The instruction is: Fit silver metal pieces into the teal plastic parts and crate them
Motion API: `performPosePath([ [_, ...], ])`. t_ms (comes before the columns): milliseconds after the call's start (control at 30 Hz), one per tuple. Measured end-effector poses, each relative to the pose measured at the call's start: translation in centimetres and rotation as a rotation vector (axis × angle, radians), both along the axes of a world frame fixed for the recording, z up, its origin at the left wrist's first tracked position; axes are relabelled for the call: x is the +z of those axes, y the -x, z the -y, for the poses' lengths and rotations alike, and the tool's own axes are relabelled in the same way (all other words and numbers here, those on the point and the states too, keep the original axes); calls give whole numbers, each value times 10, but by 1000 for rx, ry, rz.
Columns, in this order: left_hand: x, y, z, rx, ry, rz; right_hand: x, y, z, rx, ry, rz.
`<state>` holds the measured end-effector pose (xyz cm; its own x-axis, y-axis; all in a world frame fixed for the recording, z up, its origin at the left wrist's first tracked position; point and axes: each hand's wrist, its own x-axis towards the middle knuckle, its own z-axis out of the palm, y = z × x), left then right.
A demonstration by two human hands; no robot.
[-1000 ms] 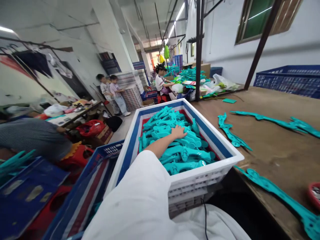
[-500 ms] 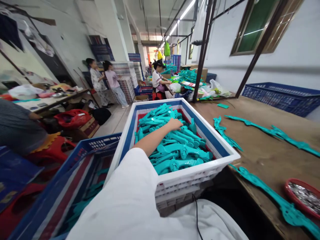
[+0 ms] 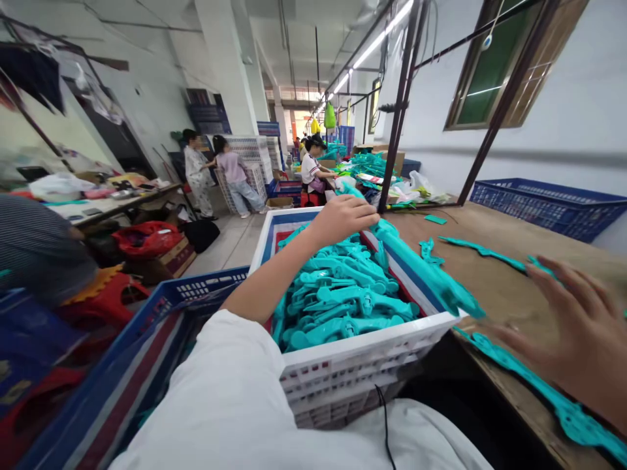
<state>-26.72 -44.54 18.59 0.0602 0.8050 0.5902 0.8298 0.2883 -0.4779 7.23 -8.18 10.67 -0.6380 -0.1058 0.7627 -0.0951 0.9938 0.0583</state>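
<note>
My left hand (image 3: 343, 217) is closed on a long teal plastic part (image 3: 424, 267), raised over the right rim of a white crate (image 3: 362, 352). The part slants down toward the table side, its near end smeared by motion. Below my left forearm, many similar teal plastic pieces (image 3: 343, 287) lie heaped in the crate, on a striped lining. My right hand (image 3: 580, 333) hovers over the table at the right, fingers spread and nothing visible in it. Beneath it runs a teal strip (image 3: 571, 424) along the table's front edge.
A blue crate (image 3: 548, 205) stands at the table's back right, with more teal strips (image 3: 482, 248) on the brown tabletop (image 3: 465, 225). To my left sits a large blue crate (image 3: 147, 326) with striped lining. Several people are farther back, and one sits at the left.
My left hand has risen out of the heap, bringing up a teal plastic part and swinging it toward the right rim. My right hand has come into view over the table.
</note>
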Motion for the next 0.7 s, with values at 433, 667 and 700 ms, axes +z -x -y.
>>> performPosePath([
  [433, -15, -33, -26, -270, -607, 81, 13, 5, 87, 32, 258, 282],
  [667, -104, -126, -110, -664, -608, 1990, -9, 49, 92, 89, 249, -54],
  [700, -109, -139, -115, -730, -495, 2118, -15, 55, 94, 121, 250, -62],
])
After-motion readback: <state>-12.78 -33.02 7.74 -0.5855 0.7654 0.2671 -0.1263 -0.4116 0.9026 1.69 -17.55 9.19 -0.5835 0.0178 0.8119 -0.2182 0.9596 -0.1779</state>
